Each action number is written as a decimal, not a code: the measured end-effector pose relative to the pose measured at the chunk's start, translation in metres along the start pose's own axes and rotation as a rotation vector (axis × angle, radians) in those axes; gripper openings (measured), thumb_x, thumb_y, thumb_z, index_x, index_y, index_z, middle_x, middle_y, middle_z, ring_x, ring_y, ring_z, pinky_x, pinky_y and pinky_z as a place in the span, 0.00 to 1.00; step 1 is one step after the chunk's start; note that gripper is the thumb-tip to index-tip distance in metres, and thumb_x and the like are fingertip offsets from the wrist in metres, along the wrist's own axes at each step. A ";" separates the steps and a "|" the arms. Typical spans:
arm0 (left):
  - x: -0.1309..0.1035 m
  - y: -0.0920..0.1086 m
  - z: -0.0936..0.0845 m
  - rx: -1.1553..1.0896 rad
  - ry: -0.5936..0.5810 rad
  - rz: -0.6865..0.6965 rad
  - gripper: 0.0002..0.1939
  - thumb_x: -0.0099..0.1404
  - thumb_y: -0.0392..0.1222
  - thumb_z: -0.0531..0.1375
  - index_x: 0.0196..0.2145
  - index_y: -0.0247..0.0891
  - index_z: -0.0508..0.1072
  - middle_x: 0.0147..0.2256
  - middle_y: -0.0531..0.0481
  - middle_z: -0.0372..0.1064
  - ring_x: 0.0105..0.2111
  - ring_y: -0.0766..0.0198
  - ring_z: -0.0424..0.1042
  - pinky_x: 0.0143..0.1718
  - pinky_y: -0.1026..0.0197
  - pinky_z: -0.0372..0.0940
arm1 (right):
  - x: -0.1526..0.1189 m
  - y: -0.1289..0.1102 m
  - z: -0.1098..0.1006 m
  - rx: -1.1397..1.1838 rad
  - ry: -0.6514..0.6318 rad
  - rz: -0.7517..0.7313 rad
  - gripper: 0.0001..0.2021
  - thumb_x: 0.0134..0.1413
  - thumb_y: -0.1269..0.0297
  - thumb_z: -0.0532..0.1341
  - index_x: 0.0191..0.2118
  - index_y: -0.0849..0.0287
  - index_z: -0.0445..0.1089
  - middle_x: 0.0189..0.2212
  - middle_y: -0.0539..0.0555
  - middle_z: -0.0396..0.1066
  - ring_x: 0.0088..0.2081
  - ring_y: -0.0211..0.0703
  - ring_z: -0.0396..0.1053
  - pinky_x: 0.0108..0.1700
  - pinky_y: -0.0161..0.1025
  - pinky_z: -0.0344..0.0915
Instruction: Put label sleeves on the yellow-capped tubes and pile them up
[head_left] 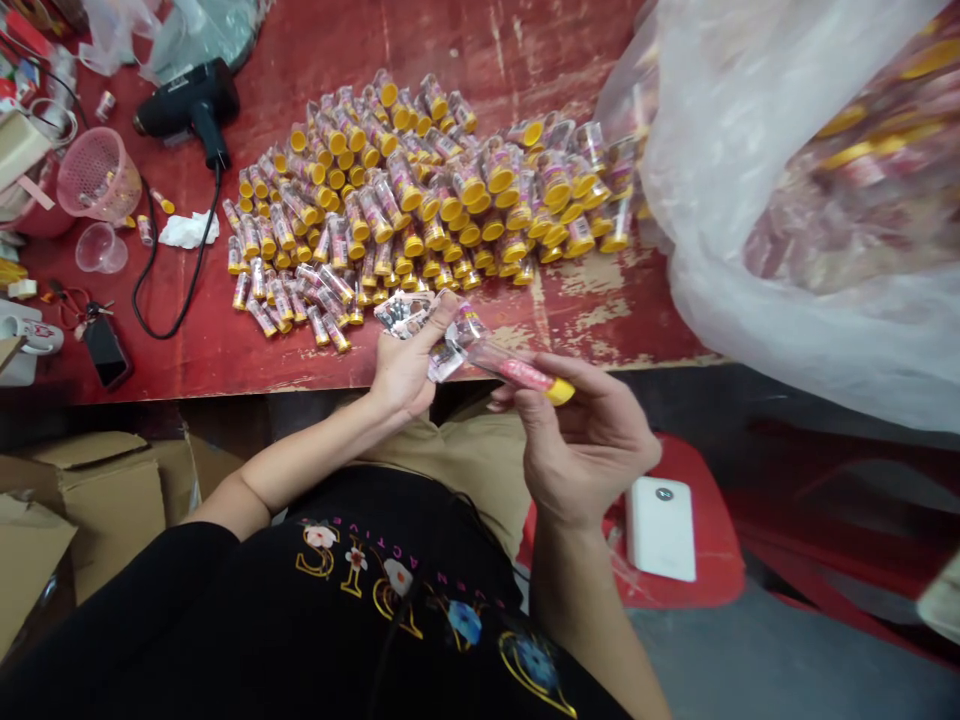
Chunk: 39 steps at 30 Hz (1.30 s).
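Note:
My left hand [409,370] grips a small stack of printed labels [405,312] at the table's front edge, its thumb pressed on top. In my right hand [581,445] is a clear plastic tube [499,360] with a pink label and a yellow cap, held near the capped end between thumb and fingers. The tube's far end meets the labels and my left fingertips. Behind both hands, a large pile of capped tubes [405,190] lies on the red table [525,50].
A big plastic bag [705,200] of tubes stands at the right. On the left are a black heat gun [199,105] with its cord, a pink basket [101,175], a phone [106,348] and a mug [37,335]. A white power bank [661,528] rests on a red stool [712,530].

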<state>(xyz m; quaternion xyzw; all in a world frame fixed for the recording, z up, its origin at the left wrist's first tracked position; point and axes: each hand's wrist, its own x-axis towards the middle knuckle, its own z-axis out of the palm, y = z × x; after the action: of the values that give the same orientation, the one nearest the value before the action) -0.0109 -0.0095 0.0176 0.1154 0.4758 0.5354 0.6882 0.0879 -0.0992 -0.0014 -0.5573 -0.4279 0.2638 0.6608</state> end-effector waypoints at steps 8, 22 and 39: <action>-0.008 -0.004 -0.005 -0.013 -0.039 0.005 0.10 0.56 0.31 0.72 0.35 0.35 0.76 0.35 0.53 0.77 0.41 0.64 0.78 0.49 0.58 0.70 | 0.004 0.019 0.000 0.070 0.007 0.234 0.13 0.63 0.53 0.64 0.42 0.57 0.77 0.29 0.49 0.68 0.22 0.31 0.62 0.23 0.33 0.61; -0.006 -0.007 -0.013 -0.092 -0.007 0.009 0.19 0.48 0.35 0.77 0.32 0.36 0.72 0.30 0.58 0.73 0.30 0.71 0.73 0.42 0.64 0.70 | 0.017 0.019 -0.004 0.399 -0.092 0.434 0.16 0.57 0.48 0.66 0.44 0.54 0.74 0.32 0.50 0.64 0.26 0.36 0.62 0.24 0.34 0.58; -0.012 -0.011 -0.013 -0.013 -0.049 -0.015 0.15 0.52 0.37 0.76 0.32 0.36 0.74 0.31 0.56 0.74 0.37 0.66 0.76 0.52 0.58 0.68 | -0.003 0.006 -0.003 0.142 0.100 0.214 0.10 0.62 0.58 0.67 0.47 0.53 0.79 0.39 0.52 0.73 0.30 0.33 0.73 0.32 0.37 0.77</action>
<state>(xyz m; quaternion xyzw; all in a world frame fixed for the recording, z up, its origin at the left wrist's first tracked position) -0.0139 -0.0287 0.0093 0.1204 0.4562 0.5305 0.7043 0.0899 -0.1017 -0.0083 -0.5642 -0.3127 0.3341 0.6872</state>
